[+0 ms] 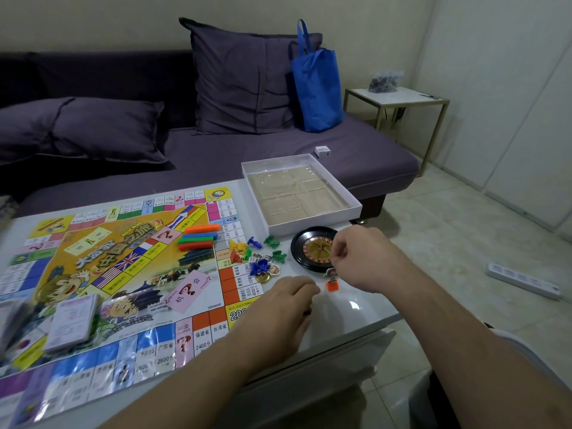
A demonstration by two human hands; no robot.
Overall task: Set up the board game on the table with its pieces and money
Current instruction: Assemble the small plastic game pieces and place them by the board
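Head cam view, so both forearms come in from the bottom. Left hand (286,300) sits knuckles-up on the white table (349,317) at the board's near right corner, fingers curled under, and I can't tell if they're holding anything. Right hand (359,252) is just past it, fingers pinched together on a little cardboard character token (331,271), with its orange plastic stand (332,286) right below the fingertips, between the two hands.

Game board (123,274) is a glossy folded-out sheet left of both hands, mostly orange-yellow in the middle with cartoon kids, flags and pink question-mark card spaces, property squares around the edge. A card deck (71,323) lies on its near left part.

Just beyond the left fingers there's a jumble of small plastic pieces (257,255) in blue, green, yellow and red, plus a white die and a gold coin. Further left, a stack of orange, green and blue bars (198,238).

Under the right hand, a black roulette wheel (312,246). Behind that the open white box (297,190) with a clear tray insert. Then the purple sofa (247,156) with a blue tote bag (315,88).
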